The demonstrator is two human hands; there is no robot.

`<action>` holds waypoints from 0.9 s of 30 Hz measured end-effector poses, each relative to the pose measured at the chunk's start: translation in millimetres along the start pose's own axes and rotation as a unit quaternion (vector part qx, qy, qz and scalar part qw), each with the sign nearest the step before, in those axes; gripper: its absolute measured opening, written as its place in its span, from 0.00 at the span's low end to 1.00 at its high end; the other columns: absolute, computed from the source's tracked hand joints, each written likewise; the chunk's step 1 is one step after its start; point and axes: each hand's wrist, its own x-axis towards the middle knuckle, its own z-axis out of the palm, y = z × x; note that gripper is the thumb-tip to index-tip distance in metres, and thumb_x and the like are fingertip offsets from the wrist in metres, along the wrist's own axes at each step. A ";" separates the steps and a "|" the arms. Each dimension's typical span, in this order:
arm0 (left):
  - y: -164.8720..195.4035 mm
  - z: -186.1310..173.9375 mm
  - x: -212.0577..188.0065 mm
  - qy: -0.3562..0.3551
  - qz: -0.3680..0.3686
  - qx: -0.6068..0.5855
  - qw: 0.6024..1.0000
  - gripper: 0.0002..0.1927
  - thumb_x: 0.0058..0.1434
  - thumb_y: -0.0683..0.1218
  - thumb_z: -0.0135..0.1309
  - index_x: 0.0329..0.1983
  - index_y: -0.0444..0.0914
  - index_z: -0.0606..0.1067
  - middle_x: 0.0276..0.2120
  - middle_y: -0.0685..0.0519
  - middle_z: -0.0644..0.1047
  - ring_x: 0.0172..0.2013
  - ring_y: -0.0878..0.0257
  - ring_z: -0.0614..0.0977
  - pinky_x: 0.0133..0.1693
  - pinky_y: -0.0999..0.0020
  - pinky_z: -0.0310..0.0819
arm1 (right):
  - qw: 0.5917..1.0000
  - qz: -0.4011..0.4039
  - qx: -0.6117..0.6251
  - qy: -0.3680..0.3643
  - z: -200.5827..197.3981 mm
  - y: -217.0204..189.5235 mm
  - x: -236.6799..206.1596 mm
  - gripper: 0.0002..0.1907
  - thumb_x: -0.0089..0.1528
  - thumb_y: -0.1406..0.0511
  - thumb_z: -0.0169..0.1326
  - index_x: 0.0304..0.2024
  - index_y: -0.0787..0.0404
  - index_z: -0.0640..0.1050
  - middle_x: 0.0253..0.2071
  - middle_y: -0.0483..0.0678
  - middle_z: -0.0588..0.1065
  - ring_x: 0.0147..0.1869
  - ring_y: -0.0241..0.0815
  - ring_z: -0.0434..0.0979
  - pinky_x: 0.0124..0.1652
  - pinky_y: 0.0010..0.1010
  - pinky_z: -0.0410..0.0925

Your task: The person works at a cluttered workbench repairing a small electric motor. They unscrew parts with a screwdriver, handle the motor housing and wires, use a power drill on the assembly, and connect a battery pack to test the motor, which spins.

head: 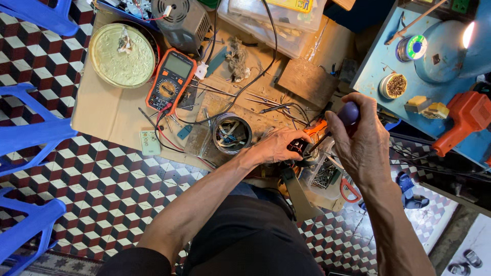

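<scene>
Item 1 — your right hand [364, 145], centre right, fist closed round a purple-handled screwdriver [348, 113]. Item 2 — your left hand [279, 145] clamps a small dark part [298, 147] at centre frame. Step: driving a screw, likely. Next calls for steady tip alignment. Orange meter [170, 82] upper left.

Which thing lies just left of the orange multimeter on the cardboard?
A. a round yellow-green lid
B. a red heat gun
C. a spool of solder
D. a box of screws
A: the round yellow-green lid lies on the cardboard directly left of the multimeter; the solder spool sits far off on the blue bench at the right.
</scene>
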 end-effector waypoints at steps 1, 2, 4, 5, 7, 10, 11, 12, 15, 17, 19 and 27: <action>1.0 0.1 0.6 -0.010 -0.020 -0.002 1.000 0.27 0.52 0.50 0.67 0.56 0.47 0.74 0.46 0.51 0.79 0.51 0.52 0.78 0.55 0.55 0.70 | 1.000 -0.002 0.005 -0.005 0.3 1.0 0.8 0.21 0.69 0.61 0.59 0.59 0.61 0.67 0.43 0.60 0.76 0.41 0.48 0.83 0.36 0.36 0.76; 2.1 0.1 1.2 -0.020 -0.040 -0.003 0.999 0.28 0.51 0.50 0.67 0.56 0.47 0.74 0.47 0.51 0.79 0.52 0.52 0.78 0.55 0.54 0.69 | 1.000 -0.001 0.006 -0.007 0.6 1.6 1.4 0.21 0.69 0.61 0.59 0.58 0.62 0.67 0.43 0.60 0.76 0.40 0.49 0.83 0.36 0.37 0.76; 3.7 -1.1 1.7 -0.018 -0.036 -0.002 0.999 0.28 0.51 0.50 0.67 0.56 0.48 0.74 0.48 0.51 0.78 0.53 0.52 0.77 0.56 0.53 0.68 | 1.000 0.000 0.008 -0.012 2.0 1.8 2.3 0.21 0.68 0.61 0.59 0.58 0.62 0.68 0.43 0.59 0.76 0.40 0.50 0.83 0.36 0.37 0.76; 4.4 -1.9 1.5 -0.008 -0.012 0.000 1.000 0.28 0.51 0.50 0.67 0.56 0.47 0.74 0.49 0.51 0.78 0.54 0.52 0.77 0.58 0.53 0.67 | 1.000 -0.015 0.002 -0.005 2.6 1.6 2.5 0.21 0.68 0.62 0.60 0.57 0.62 0.68 0.43 0.60 0.77 0.40 0.50 0.83 0.36 0.38 0.76; 5.1 -3.6 1.5 -0.004 -0.001 0.006 1.000 0.28 0.51 0.50 0.67 0.56 0.47 0.74 0.50 0.52 0.78 0.54 0.52 0.76 0.59 0.53 0.67 | 0.999 -0.046 -0.009 0.008 3.6 1.1 2.3 0.20 0.68 0.62 0.60 0.57 0.62 0.68 0.44 0.60 0.77 0.42 0.51 0.83 0.37 0.38 0.75; 6.8 -4.1 1.0 -0.020 -0.029 0.013 0.999 0.28 0.51 0.50 0.66 0.56 0.48 0.73 0.50 0.52 0.78 0.54 0.52 0.76 0.59 0.53 0.66 | 0.999 -0.047 -0.002 0.008 4.2 1.5 1.3 0.20 0.68 0.62 0.60 0.57 0.63 0.68 0.45 0.60 0.77 0.42 0.51 0.83 0.38 0.39 0.75; 7.4 -4.3 0.9 -0.021 -0.032 0.015 0.999 0.28 0.51 0.51 0.66 0.56 0.48 0.73 0.50 0.52 0.78 0.54 0.52 0.76 0.59 0.53 0.66 | 0.999 -0.037 0.003 0.004 4.7 2.0 1.3 0.20 0.68 0.62 0.60 0.57 0.62 0.68 0.44 0.60 0.77 0.41 0.51 0.83 0.37 0.38 0.76; 8.1 -4.3 0.7 -0.022 -0.035 0.017 0.999 0.28 0.51 0.51 0.66 0.56 0.48 0.74 0.50 0.52 0.78 0.54 0.53 0.76 0.59 0.53 0.66 | 1.000 -0.028 0.008 0.000 5.2 2.6 1.3 0.20 0.68 0.62 0.60 0.57 0.62 0.68 0.44 0.60 0.77 0.41 0.50 0.83 0.37 0.38 0.76; 9.6 -5.8 0.4 -0.011 -0.016 -0.002 1.000 0.28 0.50 0.51 0.66 0.56 0.48 0.74 0.51 0.52 0.78 0.55 0.53 0.76 0.59 0.52 0.66 | 1.000 -0.025 0.007 -0.012 7.4 5.0 2.9 0.21 0.68 0.62 0.60 0.57 0.63 0.68 0.43 0.61 0.77 0.41 0.51 0.83 0.37 0.38 0.76; 10.6 -6.3 0.0 -0.011 -0.014 0.005 1.000 0.28 0.50 0.51 0.67 0.56 0.48 0.74 0.51 0.52 0.78 0.55 0.52 0.76 0.59 0.52 0.65 | 0.999 -0.036 0.005 -0.012 9.1 6.4 3.1 0.20 0.68 0.62 0.60 0.57 0.63 0.67 0.43 0.61 0.77 0.42 0.51 0.83 0.37 0.38 0.77; 10.9 -6.8 -0.7 -0.012 -0.020 0.007 1.000 0.28 0.50 0.51 0.67 0.56 0.48 0.74 0.51 0.52 0.78 0.55 0.52 0.76 0.60 0.52 0.65 | 0.999 -0.051 0.006 -0.003 10.4 7.4 2.2 0.20 0.68 0.63 0.60 0.56 0.64 0.68 0.44 0.61 0.77 0.43 0.52 0.83 0.38 0.38 0.77; 11.1 -6.5 -0.6 -0.018 -0.022 0.009 1.000 0.28 0.51 0.51 0.67 0.56 0.48 0.73 0.51 0.54 0.78 0.55 0.53 0.76 0.60 0.53 0.65 | 0.997 -0.072 -0.001 -0.002 15.5 10.3 0.7 0.20 0.69 0.62 0.59 0.57 0.64 0.68 0.45 0.62 0.77 0.45 0.53 0.83 0.39 0.39 0.77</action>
